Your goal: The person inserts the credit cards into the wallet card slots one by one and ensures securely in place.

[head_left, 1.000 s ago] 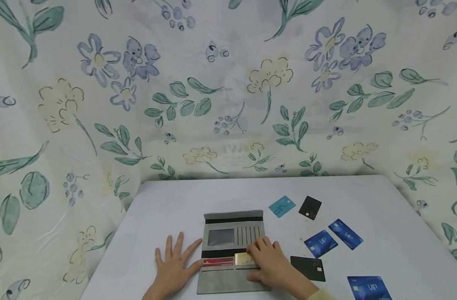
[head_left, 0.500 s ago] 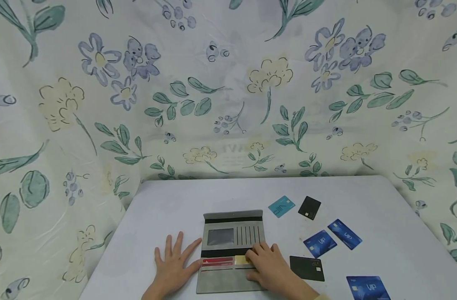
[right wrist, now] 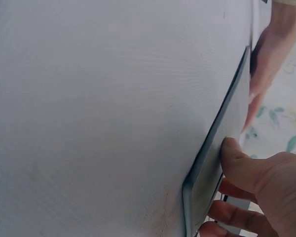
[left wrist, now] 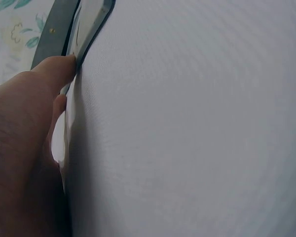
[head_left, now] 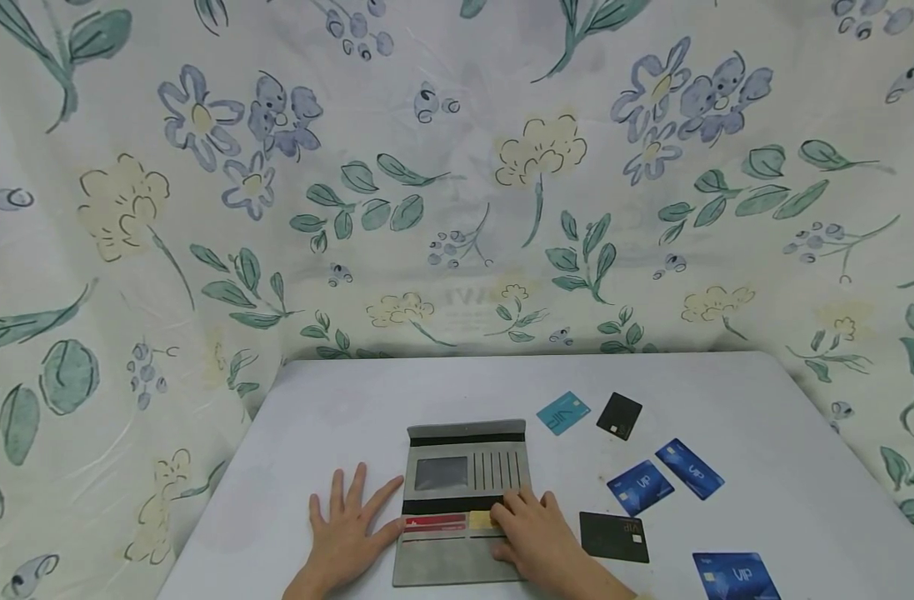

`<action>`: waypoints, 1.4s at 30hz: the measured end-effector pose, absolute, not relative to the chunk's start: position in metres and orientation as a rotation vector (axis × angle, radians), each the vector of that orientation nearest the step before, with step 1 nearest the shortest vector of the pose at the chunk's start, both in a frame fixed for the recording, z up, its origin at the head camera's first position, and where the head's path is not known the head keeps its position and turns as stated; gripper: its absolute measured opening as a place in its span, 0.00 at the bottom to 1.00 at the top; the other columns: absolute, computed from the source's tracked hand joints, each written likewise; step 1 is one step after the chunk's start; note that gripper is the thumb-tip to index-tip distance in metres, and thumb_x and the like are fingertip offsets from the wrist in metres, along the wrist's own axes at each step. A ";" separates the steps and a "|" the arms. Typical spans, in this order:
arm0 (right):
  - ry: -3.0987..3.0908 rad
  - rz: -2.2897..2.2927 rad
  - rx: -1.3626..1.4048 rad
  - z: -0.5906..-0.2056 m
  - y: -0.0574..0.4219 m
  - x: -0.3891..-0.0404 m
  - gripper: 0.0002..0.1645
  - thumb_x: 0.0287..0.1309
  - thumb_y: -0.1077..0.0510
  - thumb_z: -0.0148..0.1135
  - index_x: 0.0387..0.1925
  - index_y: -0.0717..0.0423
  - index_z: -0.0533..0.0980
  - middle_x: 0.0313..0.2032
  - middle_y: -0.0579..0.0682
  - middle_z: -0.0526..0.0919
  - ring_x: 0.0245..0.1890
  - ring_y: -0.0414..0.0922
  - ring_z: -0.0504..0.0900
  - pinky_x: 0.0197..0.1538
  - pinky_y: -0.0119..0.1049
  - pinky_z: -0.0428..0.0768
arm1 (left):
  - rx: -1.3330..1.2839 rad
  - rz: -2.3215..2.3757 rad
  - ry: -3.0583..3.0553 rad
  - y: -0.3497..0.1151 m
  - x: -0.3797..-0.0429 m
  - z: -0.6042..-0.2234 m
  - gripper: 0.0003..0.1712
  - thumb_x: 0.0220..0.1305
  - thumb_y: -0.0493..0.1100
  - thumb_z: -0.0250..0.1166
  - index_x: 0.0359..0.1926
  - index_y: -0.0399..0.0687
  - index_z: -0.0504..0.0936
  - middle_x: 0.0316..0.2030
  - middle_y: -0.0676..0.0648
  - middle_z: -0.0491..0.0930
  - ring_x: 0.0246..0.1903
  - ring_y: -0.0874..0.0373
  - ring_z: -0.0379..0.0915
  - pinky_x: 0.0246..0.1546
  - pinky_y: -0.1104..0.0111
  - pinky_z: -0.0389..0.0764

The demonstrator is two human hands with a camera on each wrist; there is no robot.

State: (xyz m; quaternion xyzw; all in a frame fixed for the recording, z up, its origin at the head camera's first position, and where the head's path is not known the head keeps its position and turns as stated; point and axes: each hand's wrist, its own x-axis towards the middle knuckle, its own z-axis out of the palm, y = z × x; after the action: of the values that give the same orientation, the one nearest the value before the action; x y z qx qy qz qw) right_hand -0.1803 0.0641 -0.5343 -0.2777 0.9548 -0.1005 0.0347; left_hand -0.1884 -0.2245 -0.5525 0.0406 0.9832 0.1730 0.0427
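Observation:
A grey wallet (head_left: 445,567) lies unfolded flat on the white table. A gold card (head_left: 480,520) is tucked in its right-hand pocket, only its upper strip showing. My right hand (head_left: 535,537) bends its fingers over that card's right part and hides it, with the thumb lower on the pocket panel. In the right wrist view this thumb (right wrist: 233,153) presses the wallet's surface. My left hand (head_left: 349,533) rests spread on the table, thumb and index tips right at the wallet's left edge. Beside the gold card, a red card (head_left: 436,523) sits in the left pocket.
Right of the wallet lie a teal card (head_left: 564,413), a small black card (head_left: 619,416), a larger black card (head_left: 614,537) and several blue VIP cards (head_left: 641,487). Floral cloth (head_left: 457,208) hangs behind the table (head_left: 337,400).
The gold card has gone slightly deeper into its pocket, and my right hand has shifted a little down toward me. My left hand stays in place.

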 end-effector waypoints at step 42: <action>2.913 -0.422 -0.536 -0.534 0.166 -0.180 0.32 0.46 0.48 0.78 0.53 0.52 0.77 0.49 0.50 0.76 0.52 0.52 0.70 0.53 0.59 0.66 | 0.140 0.567 3.007 -0.227 -0.188 -0.557 0.38 0.61 0.67 0.61 0.69 0.59 0.70 0.75 0.30 0.46 0.73 0.25 0.27 0.62 0.29 0.24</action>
State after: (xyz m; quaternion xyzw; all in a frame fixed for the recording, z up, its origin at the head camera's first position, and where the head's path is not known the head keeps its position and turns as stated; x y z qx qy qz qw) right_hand -0.1802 0.1657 -0.5340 -0.1785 0.9710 -0.1407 0.0747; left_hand -0.1880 -0.2269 -0.5567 0.0458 0.9809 0.1851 0.0390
